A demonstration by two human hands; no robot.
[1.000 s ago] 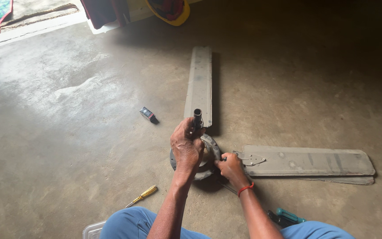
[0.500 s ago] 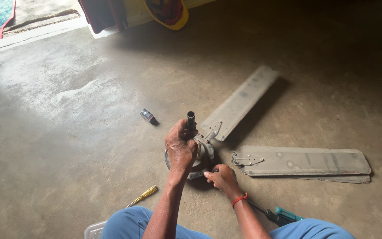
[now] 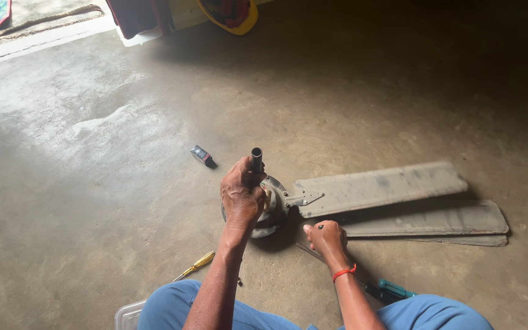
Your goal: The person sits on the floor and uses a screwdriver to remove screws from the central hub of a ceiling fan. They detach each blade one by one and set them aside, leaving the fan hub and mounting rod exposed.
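Two dusty grey metal fan blades (image 3: 398, 201) lie right of my hands. My left hand (image 3: 241, 195) grips the motor hub's upright rod (image 3: 256, 160), steadying it; my right hand (image 3: 325, 237) clenches a dark tool (image 3: 313, 252) below.

Daylight enters from about ten o'clock, washing the concrete floor (image 3: 93, 122) pale and slightly glaring there, while the stretch from one to three o'clock sinks into deep shade with little detail. The light is soft, so shadows are diffuse: a dark patch lies under the fan motor (image 3: 270, 211) toward five o'clock, and the upper fan blade (image 3: 380, 186) throws a band of shadow onto the lower blade (image 3: 447, 220). A small dark box (image 3: 201, 154) casts a short shadow toward four o'clock. The left hand (image 3: 241, 194) and right hand (image 3: 325, 237) look sharp, without motion blur. Focus holds across the view; corners are a little darker, and no strong bending of straight lines shows at the edges.
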